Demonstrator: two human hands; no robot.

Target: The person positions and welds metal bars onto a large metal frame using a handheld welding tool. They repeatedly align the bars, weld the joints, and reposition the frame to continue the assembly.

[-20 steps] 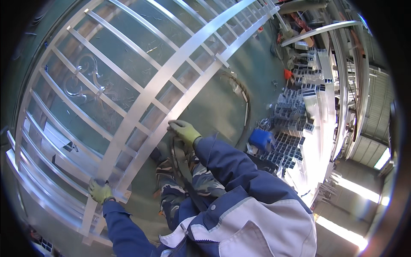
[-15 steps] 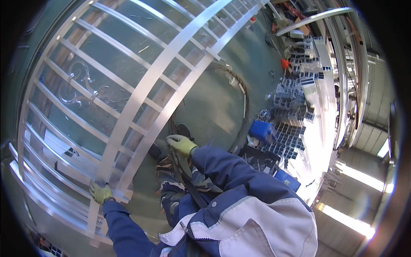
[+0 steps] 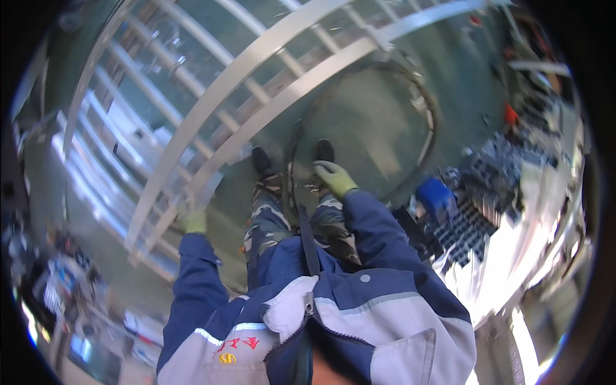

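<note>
My left hand, in a yellow-green glove, is beside the near end of a silvery metal railing frame. Motion blur smears its fingers, so I cannot tell whether it touches the frame. My right hand, gloved alike, hovers over my right leg near the shoe. Its fingers are loosely extended and nothing shows in them. The frame has two long rails close together on my side, short bars between them and longer parallel bars beyond.
A dark cable or hose curves in a large loop on the green floor. To the right are a blue container, stacked square metal tubes and a small orange object. Blurred clutter stands at the lower left.
My view has swung left, and the frame now sits higher in it. My left hand has moved from the frame's crossing rails to its near end. My right hand stays free over my legs.
</note>
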